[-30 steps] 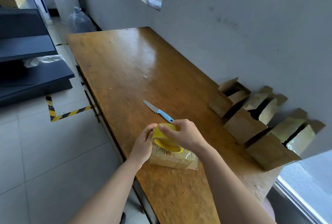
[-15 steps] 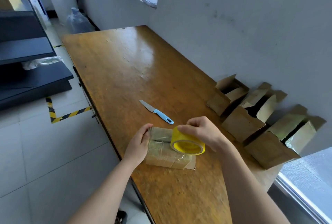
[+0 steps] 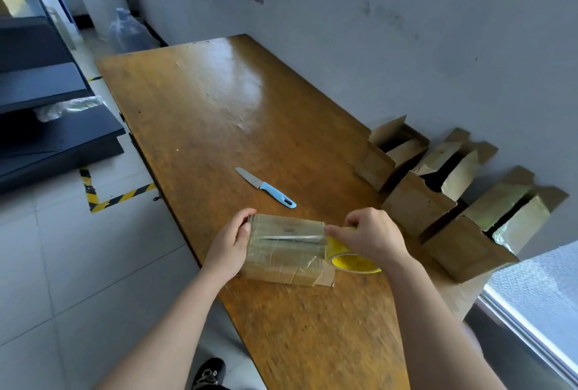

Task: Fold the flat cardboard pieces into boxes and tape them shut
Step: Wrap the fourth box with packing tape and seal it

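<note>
A small closed cardboard box [image 3: 286, 253], shiny with clear tape, lies near the front edge of the wooden table [image 3: 219, 114]. My left hand [image 3: 230, 241] grips the box's left end, thumb on top. At the box's right end my right hand [image 3: 370, 238] grips a yellow tape roll [image 3: 348, 256]. A strip of clear tape runs from the roll leftward across the top of the box to my left thumb.
A knife with a blue handle [image 3: 267, 188] lies just behind the box. Three open cardboard boxes [image 3: 416, 205] lean in a row against the grey wall on the right. Dark shelving [image 3: 40, 108] stands left of the table across a tiled floor.
My right hand has drawn the tape roll from the box's left end, over its top, to its right end, laying tape along it. My left hand has stayed on the left end.
</note>
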Action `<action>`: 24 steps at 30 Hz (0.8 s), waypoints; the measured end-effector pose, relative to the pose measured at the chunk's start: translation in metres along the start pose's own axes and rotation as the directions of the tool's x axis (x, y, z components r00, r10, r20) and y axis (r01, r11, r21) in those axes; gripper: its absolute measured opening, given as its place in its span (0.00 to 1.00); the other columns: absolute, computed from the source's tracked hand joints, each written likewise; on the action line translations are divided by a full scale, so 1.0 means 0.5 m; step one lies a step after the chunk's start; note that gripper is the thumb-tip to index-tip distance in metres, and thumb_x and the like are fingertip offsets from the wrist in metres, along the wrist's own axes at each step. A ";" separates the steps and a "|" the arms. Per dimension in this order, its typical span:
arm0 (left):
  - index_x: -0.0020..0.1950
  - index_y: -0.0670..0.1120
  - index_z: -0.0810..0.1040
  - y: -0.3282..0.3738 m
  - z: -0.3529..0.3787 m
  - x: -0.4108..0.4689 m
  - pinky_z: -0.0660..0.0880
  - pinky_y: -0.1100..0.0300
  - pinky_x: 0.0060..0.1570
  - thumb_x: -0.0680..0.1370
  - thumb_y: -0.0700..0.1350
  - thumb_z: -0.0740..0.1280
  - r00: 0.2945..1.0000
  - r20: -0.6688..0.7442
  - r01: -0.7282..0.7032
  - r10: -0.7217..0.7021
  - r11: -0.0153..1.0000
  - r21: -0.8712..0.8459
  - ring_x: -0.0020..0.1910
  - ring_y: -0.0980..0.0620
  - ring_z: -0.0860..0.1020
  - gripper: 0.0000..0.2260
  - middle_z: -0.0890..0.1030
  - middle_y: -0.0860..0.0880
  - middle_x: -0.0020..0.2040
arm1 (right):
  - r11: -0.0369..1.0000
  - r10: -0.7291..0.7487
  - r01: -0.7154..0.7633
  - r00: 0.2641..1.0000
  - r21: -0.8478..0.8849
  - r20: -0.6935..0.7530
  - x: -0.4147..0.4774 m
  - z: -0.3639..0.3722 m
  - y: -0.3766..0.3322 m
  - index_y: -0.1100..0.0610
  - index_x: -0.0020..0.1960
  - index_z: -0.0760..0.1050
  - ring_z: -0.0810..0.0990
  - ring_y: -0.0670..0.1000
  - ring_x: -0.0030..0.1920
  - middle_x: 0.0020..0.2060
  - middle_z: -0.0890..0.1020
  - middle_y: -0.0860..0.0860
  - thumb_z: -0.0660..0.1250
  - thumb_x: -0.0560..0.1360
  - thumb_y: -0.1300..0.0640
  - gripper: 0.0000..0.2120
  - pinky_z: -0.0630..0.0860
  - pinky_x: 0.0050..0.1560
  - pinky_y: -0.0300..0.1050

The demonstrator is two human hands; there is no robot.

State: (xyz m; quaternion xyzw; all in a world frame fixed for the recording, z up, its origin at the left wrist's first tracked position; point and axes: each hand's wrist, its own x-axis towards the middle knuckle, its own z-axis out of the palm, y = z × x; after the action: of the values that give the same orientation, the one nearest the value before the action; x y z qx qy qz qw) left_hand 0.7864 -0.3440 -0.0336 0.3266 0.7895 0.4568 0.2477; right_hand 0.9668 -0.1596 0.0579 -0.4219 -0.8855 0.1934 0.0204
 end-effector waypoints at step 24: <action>0.64 0.61 0.64 0.023 0.012 0.009 0.76 0.66 0.40 0.78 0.55 0.66 0.989 0.050 0.137 -0.138 0.990 0.014 0.50 0.61 0.77 0.18 0.76 0.59 0.55 | 0.975 0.177 -0.196 0.970 0.102 0.169 0.020 0.071 0.031 0.49 0.33 0.73 0.75 0.45 0.33 0.31 0.76 0.44 0.66 0.71 0.32 0.21 0.64 0.26 0.38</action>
State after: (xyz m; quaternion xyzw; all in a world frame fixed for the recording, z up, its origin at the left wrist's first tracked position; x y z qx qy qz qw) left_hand 0.7907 -0.3331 -0.0268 0.2843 0.8060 0.4259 0.2969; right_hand 0.9648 -0.1546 0.0181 -0.4848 -0.8276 0.2795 -0.0437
